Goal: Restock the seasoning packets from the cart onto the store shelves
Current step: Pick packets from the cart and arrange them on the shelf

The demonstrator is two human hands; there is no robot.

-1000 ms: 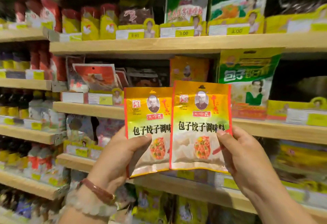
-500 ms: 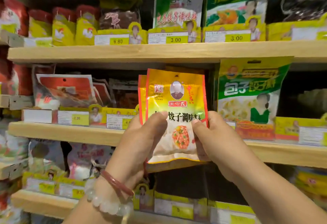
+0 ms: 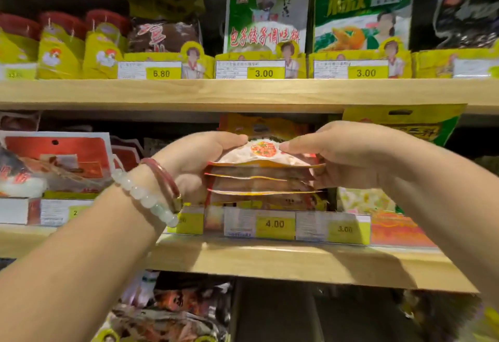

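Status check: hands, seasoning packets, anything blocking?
Left hand and right hand grip stacked seasoning packets, at shelf slot above 4.00 tag. Nothing visibly blocking.

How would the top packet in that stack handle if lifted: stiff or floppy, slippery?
Probably floppy: the top packet bows upward between the left hand and right hand. Likely light, since fingertips alone pinch it. Its glossy film looks somewhat slippery.

We see a long light wooden shelf (image 3: 270, 258) with a stack of flat yellow seasoning packets (image 3: 259, 185) lying on it. Yellow price tags (image 3: 275, 224) stand along its front edge. A red and white packet (image 3: 54, 163) stands at the left. A green and yellow bag (image 3: 421, 128) stands at the right.
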